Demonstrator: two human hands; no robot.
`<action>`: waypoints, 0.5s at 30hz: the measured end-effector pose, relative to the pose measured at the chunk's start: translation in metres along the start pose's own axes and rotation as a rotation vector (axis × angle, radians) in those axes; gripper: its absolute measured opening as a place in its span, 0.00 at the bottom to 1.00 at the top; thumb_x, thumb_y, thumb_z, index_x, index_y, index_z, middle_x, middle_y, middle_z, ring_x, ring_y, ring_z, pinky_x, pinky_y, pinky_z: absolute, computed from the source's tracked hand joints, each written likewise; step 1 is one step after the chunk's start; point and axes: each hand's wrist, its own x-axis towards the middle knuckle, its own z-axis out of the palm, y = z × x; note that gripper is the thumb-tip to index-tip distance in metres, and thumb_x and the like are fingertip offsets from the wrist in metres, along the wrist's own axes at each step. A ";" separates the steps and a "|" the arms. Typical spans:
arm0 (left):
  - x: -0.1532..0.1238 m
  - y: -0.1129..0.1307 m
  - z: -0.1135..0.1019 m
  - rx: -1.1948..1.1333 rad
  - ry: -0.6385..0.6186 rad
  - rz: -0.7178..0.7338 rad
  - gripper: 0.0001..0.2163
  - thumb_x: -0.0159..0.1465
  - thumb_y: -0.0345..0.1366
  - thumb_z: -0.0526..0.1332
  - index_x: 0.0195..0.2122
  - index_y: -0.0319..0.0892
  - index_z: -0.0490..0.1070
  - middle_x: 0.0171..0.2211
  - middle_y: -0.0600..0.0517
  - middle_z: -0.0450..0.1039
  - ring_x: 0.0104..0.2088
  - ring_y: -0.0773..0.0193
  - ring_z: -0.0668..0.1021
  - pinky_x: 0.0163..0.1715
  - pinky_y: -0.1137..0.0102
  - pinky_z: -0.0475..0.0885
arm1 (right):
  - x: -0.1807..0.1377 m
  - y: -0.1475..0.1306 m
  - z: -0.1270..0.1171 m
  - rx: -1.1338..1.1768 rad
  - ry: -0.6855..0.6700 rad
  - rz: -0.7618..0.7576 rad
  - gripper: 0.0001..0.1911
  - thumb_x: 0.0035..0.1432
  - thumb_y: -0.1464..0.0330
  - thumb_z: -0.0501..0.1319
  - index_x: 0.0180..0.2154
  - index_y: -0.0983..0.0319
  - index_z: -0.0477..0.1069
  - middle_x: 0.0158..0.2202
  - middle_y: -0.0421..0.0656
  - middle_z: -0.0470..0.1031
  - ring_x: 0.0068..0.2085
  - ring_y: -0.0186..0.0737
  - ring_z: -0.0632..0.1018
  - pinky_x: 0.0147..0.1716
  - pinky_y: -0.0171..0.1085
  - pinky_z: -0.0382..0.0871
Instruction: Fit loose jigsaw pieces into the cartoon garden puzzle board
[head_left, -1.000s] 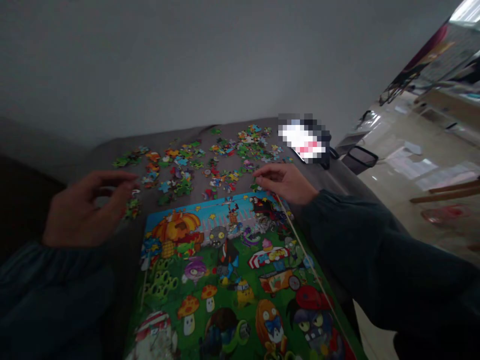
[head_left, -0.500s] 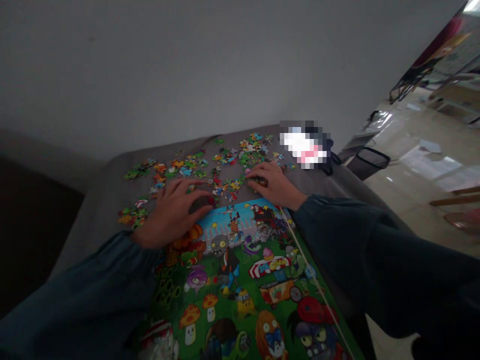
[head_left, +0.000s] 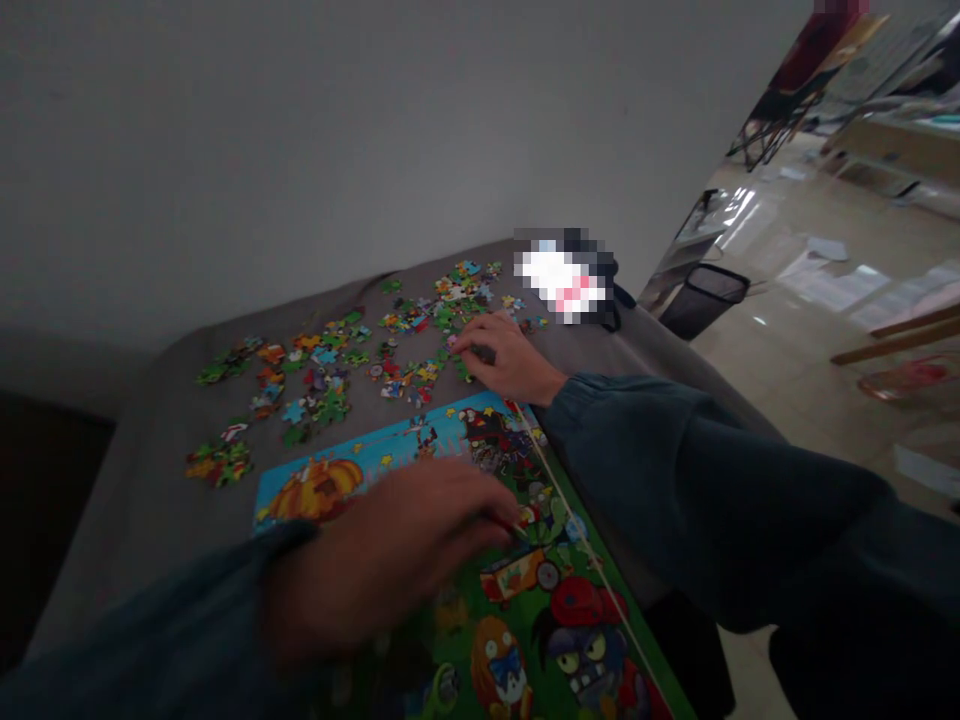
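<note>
A colourful cartoon puzzle picture [head_left: 525, 620] lies on the grey table [head_left: 135, 500] in front of me. Several loose puzzle pieces [head_left: 330, 365] are scattered beyond its far edge. My left hand [head_left: 390, 555] hovers over the middle of the picture, blurred, with its fingers drawn together near the right side; what is in them I cannot make out. My right hand [head_left: 506, 357] rests on the table just past the picture's far right corner, fingers curled down among the loose pieces, pressing on one dark piece.
A pixelated object [head_left: 562, 275] sits at the table's far right corner. To the right, beyond the table edge, are a black bin [head_left: 705, 300], a shiny floor and wooden furniture. A plain wall stands behind the table.
My left hand has drawn back from the loose pieces to over the middle of the picture. My right hand stays among the pieces at the far right. The view has shifted right.
</note>
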 end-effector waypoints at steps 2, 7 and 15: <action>0.015 0.017 0.016 0.056 -0.046 0.116 0.07 0.71 0.40 0.59 0.46 0.51 0.75 0.43 0.54 0.80 0.45 0.61 0.80 0.44 0.65 0.74 | -0.002 -0.001 -0.001 0.009 -0.003 -0.005 0.08 0.63 0.75 0.60 0.39 0.59 0.77 0.44 0.45 0.77 0.49 0.44 0.73 0.56 0.47 0.62; 0.025 -0.053 -0.004 0.494 0.289 -0.216 0.17 0.71 0.44 0.53 0.54 0.44 0.74 0.53 0.42 0.72 0.54 0.47 0.74 0.55 0.50 0.70 | -0.005 -0.001 -0.002 0.007 0.006 -0.020 0.08 0.63 0.74 0.60 0.39 0.59 0.77 0.45 0.45 0.77 0.49 0.45 0.73 0.56 0.48 0.62; 0.023 -0.138 -0.029 0.518 0.238 -0.299 0.24 0.68 0.55 0.54 0.52 0.44 0.76 0.54 0.40 0.71 0.57 0.42 0.72 0.58 0.47 0.66 | -0.003 -0.004 -0.005 -0.021 -0.077 -0.031 0.09 0.63 0.75 0.59 0.39 0.59 0.77 0.45 0.44 0.77 0.50 0.45 0.72 0.56 0.46 0.61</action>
